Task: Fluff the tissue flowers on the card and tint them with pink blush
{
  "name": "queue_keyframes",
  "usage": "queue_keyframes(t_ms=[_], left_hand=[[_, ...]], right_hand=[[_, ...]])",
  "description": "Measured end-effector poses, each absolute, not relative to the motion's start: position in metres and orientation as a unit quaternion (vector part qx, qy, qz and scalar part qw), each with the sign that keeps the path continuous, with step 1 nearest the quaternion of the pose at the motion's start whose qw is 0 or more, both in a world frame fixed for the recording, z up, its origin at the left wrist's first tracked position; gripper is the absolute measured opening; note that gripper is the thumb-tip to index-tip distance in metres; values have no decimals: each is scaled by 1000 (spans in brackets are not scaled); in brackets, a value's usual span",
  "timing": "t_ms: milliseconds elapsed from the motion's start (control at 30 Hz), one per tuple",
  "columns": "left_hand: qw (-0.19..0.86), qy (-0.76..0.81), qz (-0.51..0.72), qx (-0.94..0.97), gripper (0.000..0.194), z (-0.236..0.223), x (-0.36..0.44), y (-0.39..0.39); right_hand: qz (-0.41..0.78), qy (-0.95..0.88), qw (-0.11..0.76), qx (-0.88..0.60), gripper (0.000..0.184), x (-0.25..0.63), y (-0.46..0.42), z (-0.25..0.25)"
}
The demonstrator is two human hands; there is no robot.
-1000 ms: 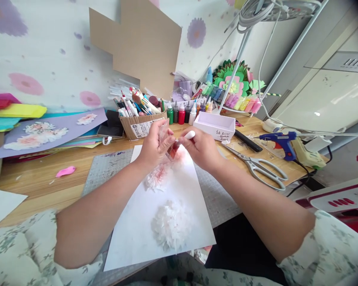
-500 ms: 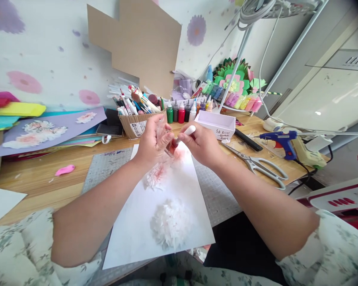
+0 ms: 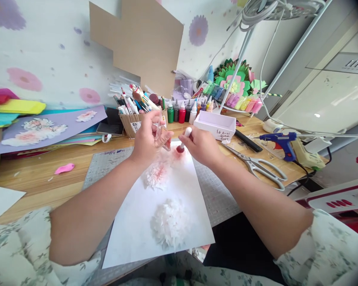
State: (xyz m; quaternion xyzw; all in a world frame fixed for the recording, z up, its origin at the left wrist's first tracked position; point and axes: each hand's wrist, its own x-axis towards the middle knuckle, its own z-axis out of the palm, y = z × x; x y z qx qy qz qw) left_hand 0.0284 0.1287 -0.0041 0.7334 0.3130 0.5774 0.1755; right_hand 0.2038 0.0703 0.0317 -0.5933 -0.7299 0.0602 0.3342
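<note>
My right hand point(image 3: 203, 143) grips a makeup brush point(image 3: 187, 137) by its white handle. The brush's dark red bristles point down onto the farthest paper flower point(image 3: 178, 155), which is tinted pink. Just to the left, my left hand point(image 3: 149, 141) holds a small clear compact point(image 3: 167, 143) with reddish colour inside, tilted over the sheet. On the white paper point(image 3: 131, 222) sit a middle flower point(image 3: 156, 174) with a pink centre and a larger, all-white flower point(image 3: 170, 223) nearest me. Part of the far flower is hidden by my hands.
Beneath the paper lies a grey cutting mat point(image 3: 217, 194). Scissors point(image 3: 256, 165), a black-handled knife point(image 3: 248, 141) and a blue glue gun point(image 3: 279, 141) rest at right. Behind stand a white box point(image 3: 214, 125), paint bottles point(image 3: 181, 113) and a cardboard box of brushes point(image 3: 131, 121).
The brush has moved from the compact down to the far flower and now stands more upright. My left hand has shifted slightly left with the compact, apart from the brush.
</note>
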Motion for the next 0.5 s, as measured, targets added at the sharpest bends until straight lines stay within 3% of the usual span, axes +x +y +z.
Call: queue_keyframes(t_ms=[100,267,400,500], left_hand=[[150,344,609,699,54,-5,25,135],[173,360,624,672,53,-10,23,142],[178,367,629,662,52,-12,23,144],[183,372,630,656,52,-11,23,143]], right_hand=[[66,-743,290,-599,27,201,75,26],[65,-739,297,-601,23,195,83,21],[134,-738,284,-597,29,193,88,20],[117,-699,316,-630,28,197,91,20]])
